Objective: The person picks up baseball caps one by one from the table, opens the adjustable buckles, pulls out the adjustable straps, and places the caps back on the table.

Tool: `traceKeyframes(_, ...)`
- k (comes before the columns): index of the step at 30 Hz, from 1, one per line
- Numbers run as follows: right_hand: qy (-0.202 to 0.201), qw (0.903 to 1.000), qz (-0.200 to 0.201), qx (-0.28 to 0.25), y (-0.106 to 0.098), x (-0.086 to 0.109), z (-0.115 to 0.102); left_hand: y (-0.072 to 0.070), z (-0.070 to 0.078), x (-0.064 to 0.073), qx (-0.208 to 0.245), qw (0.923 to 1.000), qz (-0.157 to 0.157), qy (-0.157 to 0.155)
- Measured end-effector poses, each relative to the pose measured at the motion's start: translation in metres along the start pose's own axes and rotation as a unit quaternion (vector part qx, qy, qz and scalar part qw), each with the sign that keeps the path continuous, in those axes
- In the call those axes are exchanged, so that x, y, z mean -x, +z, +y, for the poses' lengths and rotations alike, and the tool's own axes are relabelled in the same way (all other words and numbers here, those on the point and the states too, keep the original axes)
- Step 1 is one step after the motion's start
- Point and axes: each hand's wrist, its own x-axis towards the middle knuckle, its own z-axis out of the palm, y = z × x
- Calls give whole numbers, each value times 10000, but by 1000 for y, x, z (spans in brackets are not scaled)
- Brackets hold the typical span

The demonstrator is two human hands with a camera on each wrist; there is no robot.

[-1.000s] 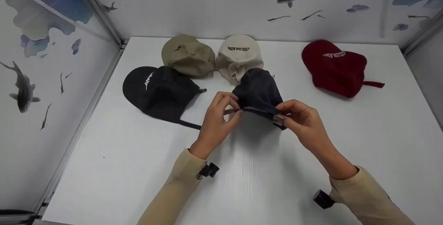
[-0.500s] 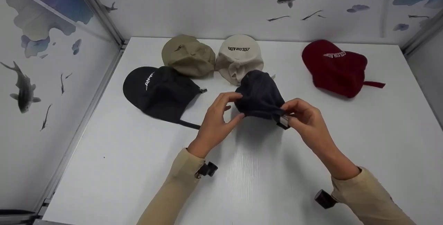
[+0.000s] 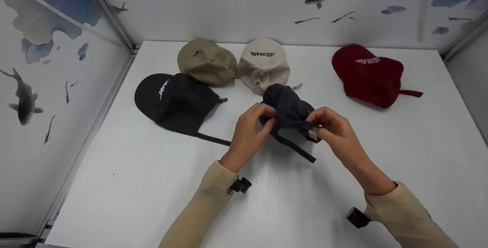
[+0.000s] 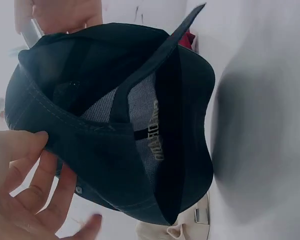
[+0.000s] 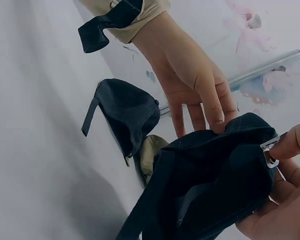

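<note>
A navy baseball cap [image 3: 286, 105] is held above the table in the middle of the head view, its opening facing the person. My left hand [image 3: 249, 131] pinches the left part of its rim between thumb and fingers. The right hand [image 3: 338, 130] pinches the rim's other side beside the metal buckle [image 5: 270, 152]. From the left side a loose strap [image 3: 297, 150] hangs down, free of the buckle. Mesh lining [image 4: 145, 105] and pale lettering show inside the cap in the left wrist view.
A black cap [image 3: 175, 105] with its strap out lies left. Behind are an olive cap [image 3: 207, 63] and a beige cap [image 3: 264, 65]; a dark red cap [image 3: 368, 76] lies at the right. Printed walls [image 3: 267, 11] enclose the white table [image 3: 126, 202].
The strap, earlier running across toward the buckle, now hangs loose. My left hand came off the cap, then moved right and took its rim. The cap has shifted slightly toward the person.
</note>
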Motion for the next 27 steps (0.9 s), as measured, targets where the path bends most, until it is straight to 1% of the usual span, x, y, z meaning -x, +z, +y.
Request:
traceKeyframes(2,281,9992,34,-271,-2,-3,-1,2,1,-1,167,9999,-1,5)
traceKeyframes(4,572,9971,50,-494,-3,-7,-2,3,2,-2,356,9993,-91,12)
traceKeyframes(6,854,9949,23,-531,-5,-12,-4,4,4,-2,491,9985,-228,-3)
traceKeyframes(8,1035,9940,-80,-331,-6,-16,-6,6,5,-1,568,9978,-351,-22)
traceKeyframes(11,1180,9922,-356,211,-11,-22,-8,7,7,0,611,9971,-445,-76)
traceKeyframes(14,1142,9888,-651,709,-16,-28,-9,7,9,0,648,9966,-506,-96)
traceKeyframes(16,1104,9865,-762,940,-19,-31,-10,8,11,0,643,9964,-545,-84)
traceKeyframes(18,1076,9853,-736,1101,-20,-34,-12,9,12,0,617,9964,-584,-56)
traceKeyframes(21,1018,9847,-549,1300,-21,-38,-13,11,14,-1,579,9961,-667,-12)
traceKeyframes(24,795,9829,-311,1628,-20,-41,-12,13,16,0,501,9958,-762,-9)
traceKeyframes(27,575,9820,-299,1777,-19,-44,-9,15,17,0,397,9955,-857,-12)
